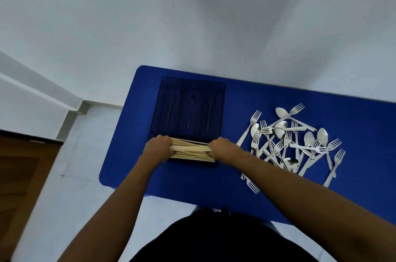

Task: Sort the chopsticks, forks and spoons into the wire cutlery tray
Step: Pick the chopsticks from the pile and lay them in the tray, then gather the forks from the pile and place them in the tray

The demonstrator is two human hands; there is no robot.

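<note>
We see the dark wire cutlery tray standing on the blue worktop, and we take it as our landmark. At the near end of the tray, in the compartment that runs crosswise, lies a bundle of pale wooden chopsticks. The left hand grips the left end of the bundle and the right hand grips the right end. On both hands the fingers are curled tightly round the sticks, with the knuckles turned up. Some chopsticks in the bundle cross each other at a small angle. We cannot tell if the bundle rests on the tray bottom or is held just above it.

In the three long compartments beyond the chopsticks there are dark shapes like a knife, a spoon and a fork. They are perhaps only markings, because the mesh is too dark to be sure.

To the right of the tray, well apart from it, a loose heap of steel forks and spoons lies on the worktop, many overlapping. One fork lies alone at the near side of this heap.
</note>
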